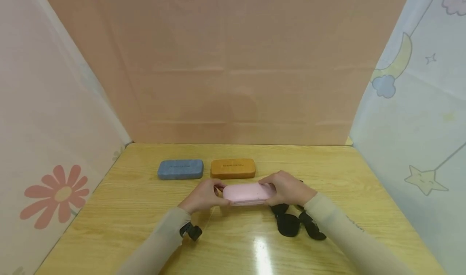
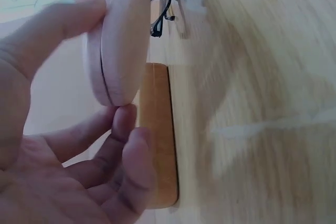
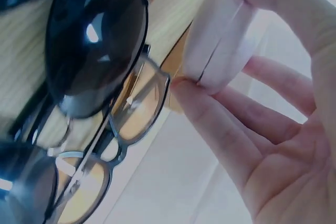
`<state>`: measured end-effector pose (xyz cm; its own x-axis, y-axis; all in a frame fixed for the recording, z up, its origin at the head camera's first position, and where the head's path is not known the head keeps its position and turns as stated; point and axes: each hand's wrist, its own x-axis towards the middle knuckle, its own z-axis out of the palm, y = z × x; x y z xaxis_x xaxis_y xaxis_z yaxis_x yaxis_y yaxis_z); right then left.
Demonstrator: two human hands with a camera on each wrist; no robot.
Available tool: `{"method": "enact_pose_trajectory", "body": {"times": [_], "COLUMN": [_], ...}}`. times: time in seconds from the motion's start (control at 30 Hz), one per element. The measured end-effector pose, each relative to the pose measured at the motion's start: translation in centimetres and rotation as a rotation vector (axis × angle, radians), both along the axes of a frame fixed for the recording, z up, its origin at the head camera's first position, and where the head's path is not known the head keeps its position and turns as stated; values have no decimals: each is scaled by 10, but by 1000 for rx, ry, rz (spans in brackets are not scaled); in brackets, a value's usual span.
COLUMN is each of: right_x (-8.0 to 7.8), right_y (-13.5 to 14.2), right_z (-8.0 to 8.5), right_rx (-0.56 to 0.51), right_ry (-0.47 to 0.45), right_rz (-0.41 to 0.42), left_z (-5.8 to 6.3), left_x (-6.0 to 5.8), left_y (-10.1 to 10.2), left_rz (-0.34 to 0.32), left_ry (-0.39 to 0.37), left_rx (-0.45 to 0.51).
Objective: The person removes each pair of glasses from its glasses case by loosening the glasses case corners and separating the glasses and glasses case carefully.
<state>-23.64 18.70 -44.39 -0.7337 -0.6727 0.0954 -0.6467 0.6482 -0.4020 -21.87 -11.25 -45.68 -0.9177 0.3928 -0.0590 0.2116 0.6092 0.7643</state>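
A pink glasses case point(image 1: 247, 194) with its lid closed is held level between both hands, over the middle of the table. My left hand point(image 1: 205, 196) pinches its left end, thumb on the near side and fingertips at the far side. At the other end my right hand point(image 1: 287, 188) grips it the same way. The thin seam between lid and base shows on the case point(image 2: 118, 40) in the left wrist view. Below the right hand lie black sunglasses point(image 1: 289, 225), and the right wrist view shows clear-lensed eyeglasses point(image 3: 139, 103) beside them.
Behind the hands, a blue glasses case point(image 1: 180, 169) and an orange glasses case point(image 1: 233, 168) lie side by side on the wooden table point(image 1: 127, 226). An orange-brown backdrop point(image 1: 225, 64) closes off the table's far edge, with patterned sheets along both sides.
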Motion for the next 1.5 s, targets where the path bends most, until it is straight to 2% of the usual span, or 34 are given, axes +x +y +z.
{"method": "enact_pose_trajectory", "body": {"times": [0.13,0.27,0.43,0.63,0.77,0.97,1.3,1.5], "right_x": [-5,-11,-21,-41,-57,-74,-83,-81], "right_y": [11,23,45,75,88,99,102,98], "right_z": [1,5,8,3,-2,-9,-20,-19], "right_rx": [3,-8,-47,-44,-30,-6,41,69], "right_ry": [22,32,52,88,70,40,-42,-59], "right_rz": [-38,-96,-195,-271,-299,-305,-362,-377], "left_z": [-1,-1,-5,-13,-15,-15,-10,-8], "left_x": [-2,-2,0,8,11,13,17,19], "left_y": [1,-4,-13,-25,-31,-37,-49,-58], "left_rz": [-22,-5,29,-1,-25,-36,-11,16], "left_ry": [-37,-67,-124,-176,-175,-216,-179,-96], "left_rx": [56,89,101,84,79,102,82,12]}}
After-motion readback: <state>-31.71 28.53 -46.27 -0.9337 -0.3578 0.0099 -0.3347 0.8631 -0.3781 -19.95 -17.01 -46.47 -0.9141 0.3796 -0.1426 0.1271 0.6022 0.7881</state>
